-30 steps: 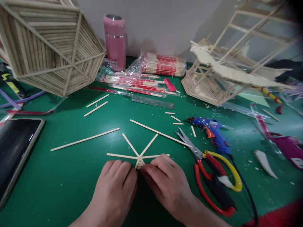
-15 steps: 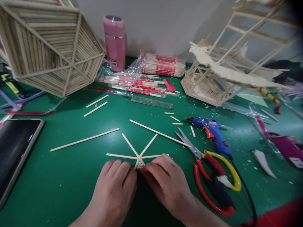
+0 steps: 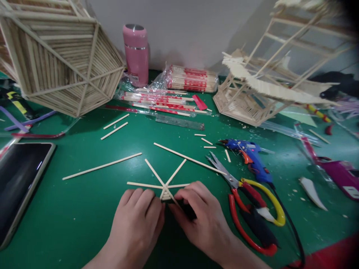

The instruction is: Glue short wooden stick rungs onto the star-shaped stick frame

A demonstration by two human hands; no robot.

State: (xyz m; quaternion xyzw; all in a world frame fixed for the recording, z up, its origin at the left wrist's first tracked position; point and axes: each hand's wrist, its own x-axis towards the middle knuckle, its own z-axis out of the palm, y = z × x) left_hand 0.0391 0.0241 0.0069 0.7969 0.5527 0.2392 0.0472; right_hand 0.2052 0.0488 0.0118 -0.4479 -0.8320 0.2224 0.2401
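A small star of thin wooden sticks (image 3: 165, 182) lies on the green mat (image 3: 84, 209), its spokes meeting at a hub with short cross pieces. My left hand (image 3: 137, 220) rests flat on the mat, fingertips pressed against the hub's left side. My right hand (image 3: 200, 216) has its fingers curled at the hub's right side, pinching a stick end there. The near spokes are hidden under both hands.
Red and yellow scissors (image 3: 252, 209) and a blue glue gun (image 3: 249, 155) lie to the right. Loose long sticks (image 3: 102, 166), a ruler (image 3: 179, 121), packed chopsticks (image 3: 193, 78), a pink flask (image 3: 136, 54), a tablet (image 3: 19, 179) and two stick-built structures (image 3: 58, 63) (image 3: 249, 97) surround the mat.
My right hand has lifted its fingers and curled them at the hub, showing a dark gap under them. My left hand stays put. The view has shifted slightly.
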